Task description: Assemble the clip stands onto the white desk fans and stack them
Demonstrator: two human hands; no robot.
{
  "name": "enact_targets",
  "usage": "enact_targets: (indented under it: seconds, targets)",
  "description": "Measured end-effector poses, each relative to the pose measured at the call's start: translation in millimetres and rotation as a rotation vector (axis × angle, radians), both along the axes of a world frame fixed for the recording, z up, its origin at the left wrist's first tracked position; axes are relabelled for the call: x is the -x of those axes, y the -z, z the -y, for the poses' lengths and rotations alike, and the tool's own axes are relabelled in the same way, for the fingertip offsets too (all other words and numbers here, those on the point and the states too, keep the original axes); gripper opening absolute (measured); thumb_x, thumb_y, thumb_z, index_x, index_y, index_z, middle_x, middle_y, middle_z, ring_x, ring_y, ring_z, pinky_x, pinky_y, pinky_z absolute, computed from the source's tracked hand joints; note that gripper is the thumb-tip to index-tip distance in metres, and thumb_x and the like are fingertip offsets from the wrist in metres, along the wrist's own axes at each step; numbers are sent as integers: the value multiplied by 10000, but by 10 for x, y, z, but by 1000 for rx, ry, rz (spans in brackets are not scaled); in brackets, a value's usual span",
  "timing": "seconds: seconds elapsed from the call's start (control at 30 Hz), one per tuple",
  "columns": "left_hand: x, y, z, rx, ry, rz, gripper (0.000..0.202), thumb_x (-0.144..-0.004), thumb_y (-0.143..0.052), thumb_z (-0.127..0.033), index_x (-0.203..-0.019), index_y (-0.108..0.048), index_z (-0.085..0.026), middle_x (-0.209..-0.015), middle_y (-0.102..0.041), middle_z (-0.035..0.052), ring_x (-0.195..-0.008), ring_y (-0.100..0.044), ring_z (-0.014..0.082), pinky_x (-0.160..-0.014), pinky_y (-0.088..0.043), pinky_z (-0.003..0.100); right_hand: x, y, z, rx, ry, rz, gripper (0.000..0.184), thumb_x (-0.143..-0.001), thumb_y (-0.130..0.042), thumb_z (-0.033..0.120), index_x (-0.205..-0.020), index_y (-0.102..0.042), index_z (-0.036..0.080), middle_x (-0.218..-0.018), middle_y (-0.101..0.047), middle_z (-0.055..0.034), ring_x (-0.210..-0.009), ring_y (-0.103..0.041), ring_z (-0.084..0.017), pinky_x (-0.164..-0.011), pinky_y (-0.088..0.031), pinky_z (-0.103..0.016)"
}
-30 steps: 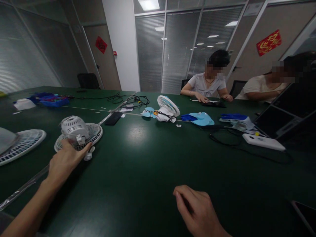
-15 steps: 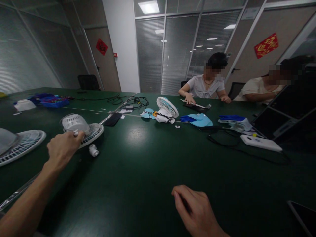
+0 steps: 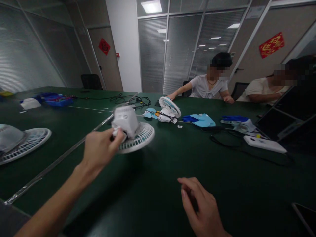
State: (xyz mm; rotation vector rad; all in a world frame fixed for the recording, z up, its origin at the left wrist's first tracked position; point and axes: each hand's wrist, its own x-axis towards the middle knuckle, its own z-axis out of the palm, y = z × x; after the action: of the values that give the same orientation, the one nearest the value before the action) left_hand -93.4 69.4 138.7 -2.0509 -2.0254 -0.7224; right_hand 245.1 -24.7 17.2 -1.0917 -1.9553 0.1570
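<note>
My left hand (image 3: 100, 149) is closed on the back of a white fan head (image 3: 130, 130), a motor housing with a round grille, held just above the green table (image 3: 153, 184) near its middle. The fan head looks smeared by motion. My right hand (image 3: 201, 207) rests low at the front of the table with its fingers loosely curled and nothing visible in them.
A second white grille (image 3: 24, 141) lies at the left. Farther back are a small white fan (image 3: 168, 110), blue blades (image 3: 201, 119), cables (image 3: 133, 98), a white box (image 3: 265, 144) and a blue tray (image 3: 55, 99). Two people sit at the far right side.
My left hand gripped the fan head at the left and has carried it right, toward the table's middle. A person at the far side has stretched an arm toward the small fan.
</note>
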Motion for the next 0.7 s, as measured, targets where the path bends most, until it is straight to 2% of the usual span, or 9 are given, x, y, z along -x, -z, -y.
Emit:
enact_targets:
  seconds: [0.1, 0.2, 0.27, 0.33, 0.43, 0.5, 0.6, 0.63, 0.7]
  targets:
    - [-581, 427, 174, 131, 281, 20, 601, -1042, -318, -602, -718, -669, -238, -632, -714, 105, -499, -602, 195, -557, -376, 369, -12, 43, 11, -70, 86, -14, 395, -1019, -511, 215, -1412, -553, 232, -1219, -697, -118, -1073, -727, -265, -844, -654, -385]
    - [-1068, 860, 360, 240, 490, 6, 578, -1029, -295, -600, -789, -693, -256, -626, -721, 143, -534, -651, 251, -577, -438, 429, -4, 111, 15, -29, 137, 11, 607, -1036, -496, 288, -1618, -343, 207, -1557, -507, -178, -1424, -523, -375, -1104, -539, -603]
    - [-1288, 1038, 481, 308, 570, -4, 582, -1032, -271, -594, -855, -708, -253, -665, -743, 164, -577, -690, 278, -592, -458, 457, 1, 159, 9, 45, 169, 10, 695, -1051, -490, 355, -1677, -223, 209, -1684, -347, -176, -1519, -403, -412, -1160, -463, -682]
    - [-1362, 1084, 561, 376, 612, -5, 569, -1019, -302, -640, -912, -712, -260, -702, -762, 155, -606, -715, 283, -595, -466, 452, -2, 196, -4, 103, 207, -5, 712, -1061, -491, 399, -1688, -195, 238, -1726, -272, -154, -1546, -359, -425, -1166, -443, -712]
    - [-1093, 949, 531, 451, 560, 15, 567, -949, -384, -765, -899, -693, -291, -683, -753, 88, -608, -718, 255, -598, -473, 407, -20, 219, -28, 139, 243, -42, 688, -1070, -492, 405, -1683, -212, 267, -1728, -278, -134, -1554, -350, -420, -1179, -421, -727]
    - [-670, 809, 405, 448, 375, 29, 625, -959, -306, -777, -944, -684, -279, -691, -742, 87, -630, -722, 267, -625, -482, 407, -33, 219, -41, 156, 244, -71, 669, -1077, -483, 395, -1680, -223, 265, -1725, -288, -130, -1560, -346, -411, -1193, -410, -722]
    - [103, 680, 130, 383, -49, 19, 835, -989, -171, -741, -1366, -568, -112, -898, -758, 242, -757, -740, 410, -641, -488, 476, -41, 211, -51, 170, 234, -111, 647, -1087, -472, 383, -1677, -230, 269, -1722, -296, -125, -1568, -338, -395, -1205, -410, -704]
    - [338, 675, 37, 367, -139, 0, 917, -971, -210, -760, -1489, -459, -46, -1034, -736, 322, -852, -734, 488, -660, -485, 514, -39, 208, -54, 169, 232, -125, 638, -1091, -467, 377, -1675, -231, 273, -1718, -304, -123, -1567, -340, -387, -1208, -409, -699]
    - [713, 716, -131, 376, -220, -25, 972, -955, -292, -752, -1579, -345, -9, -1223, -654, 406, -991, -698, 573, -726, -485, 561, -34, 206, -62, 163, 231, -154, 619, -1098, -457, 360, -1671, -236, 276, -1709, -320, -121, -1564, -345, -373, -1221, -390, -697]
